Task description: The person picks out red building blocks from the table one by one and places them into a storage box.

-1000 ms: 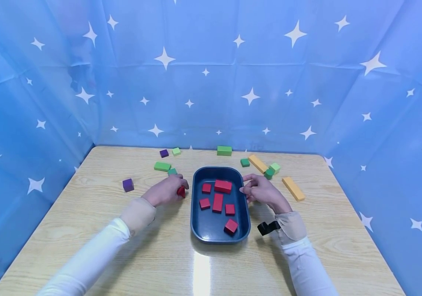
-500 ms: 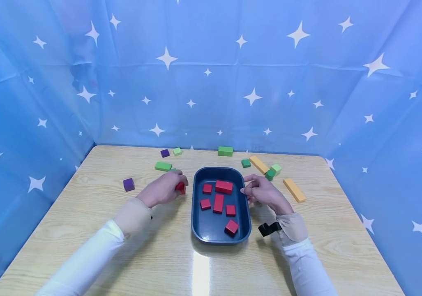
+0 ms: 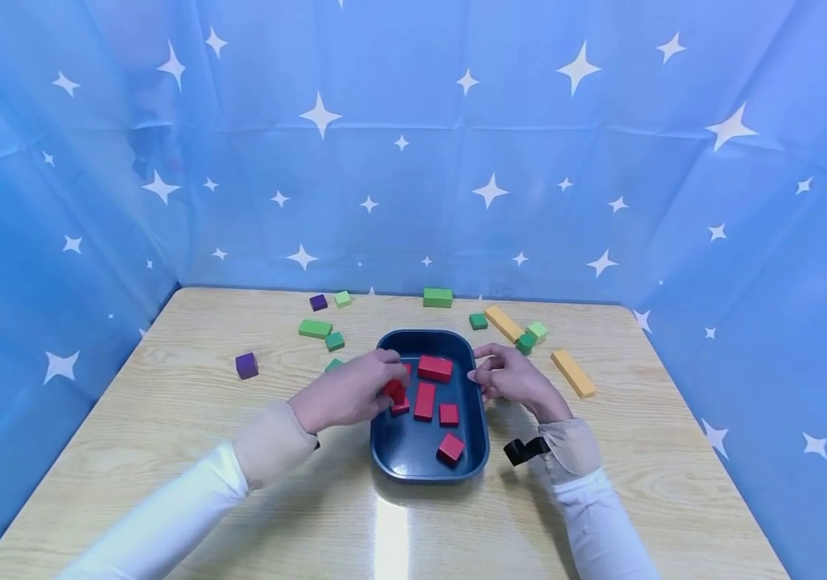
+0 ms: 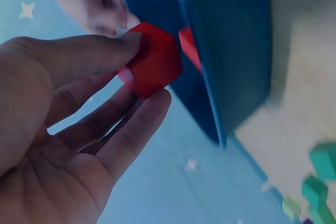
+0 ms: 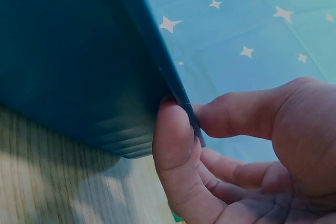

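Observation:
My left hand is over the left side of a dark blue tray, pinching a red block between thumb and fingertips. In the left wrist view the block has a six-sided outline, just inside the tray's rim. Inside the tray lie several red blocks, among them a long one, another long one and a cube. My left fingers partly cover two small ones. On the tray's right side, my right hand pinches the rim between thumb and index finger.
Left of the tray on the wooden table are a purple cube and several green blocks, one a light green bar. Yellow bars and more green blocks lie to its right. A starred blue curtain surrounds the table.
My left hand has carried the red block rightward from the table to over the tray, uncovering green blocks behind it. The right hand has stayed at the tray's rim.

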Demonstrator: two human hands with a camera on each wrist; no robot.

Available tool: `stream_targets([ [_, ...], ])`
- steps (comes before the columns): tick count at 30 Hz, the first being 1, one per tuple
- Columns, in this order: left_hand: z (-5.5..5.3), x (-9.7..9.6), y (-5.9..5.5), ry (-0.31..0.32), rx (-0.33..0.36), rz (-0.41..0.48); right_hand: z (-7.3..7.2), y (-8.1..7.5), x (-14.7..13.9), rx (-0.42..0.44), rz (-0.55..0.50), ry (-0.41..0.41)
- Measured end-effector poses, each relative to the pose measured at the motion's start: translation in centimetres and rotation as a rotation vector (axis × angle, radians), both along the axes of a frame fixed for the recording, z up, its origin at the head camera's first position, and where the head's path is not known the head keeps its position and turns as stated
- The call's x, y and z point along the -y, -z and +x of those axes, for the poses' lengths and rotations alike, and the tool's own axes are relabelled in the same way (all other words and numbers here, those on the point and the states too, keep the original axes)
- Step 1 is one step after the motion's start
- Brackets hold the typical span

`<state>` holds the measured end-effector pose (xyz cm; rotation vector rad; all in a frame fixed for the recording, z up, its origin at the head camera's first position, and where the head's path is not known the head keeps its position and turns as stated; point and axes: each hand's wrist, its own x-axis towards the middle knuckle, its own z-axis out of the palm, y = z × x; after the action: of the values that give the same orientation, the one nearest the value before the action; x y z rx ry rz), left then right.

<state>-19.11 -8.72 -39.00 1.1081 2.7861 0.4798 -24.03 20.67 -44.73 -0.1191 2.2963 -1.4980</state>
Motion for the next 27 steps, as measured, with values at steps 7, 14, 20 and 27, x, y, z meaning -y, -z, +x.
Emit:
stream_targets([
  [7, 0.9, -2.6, 1.8, 0.118, 0.076, -0.104, 0.0, -0.2, 0.0, 0.002, 0.005, 0.004],
  [14, 1.2, -4.3, 3.7, 0.189, 0.151, -0.185, 0.1, 0.0, 0.2, 0.014, -0.018, 0.005],
  [20, 1.5, -5.0, 4.1, 0.204, 0.212, -0.199, 0.1, 0.2, 0.2, 0.008, -0.019, 0.008],
  [27, 1.7, -5.2, 4.5, 0.189, 0.215, -0.216, 0.2, 0.2, 0.2, 0.007, -0.008, 0.014],
])
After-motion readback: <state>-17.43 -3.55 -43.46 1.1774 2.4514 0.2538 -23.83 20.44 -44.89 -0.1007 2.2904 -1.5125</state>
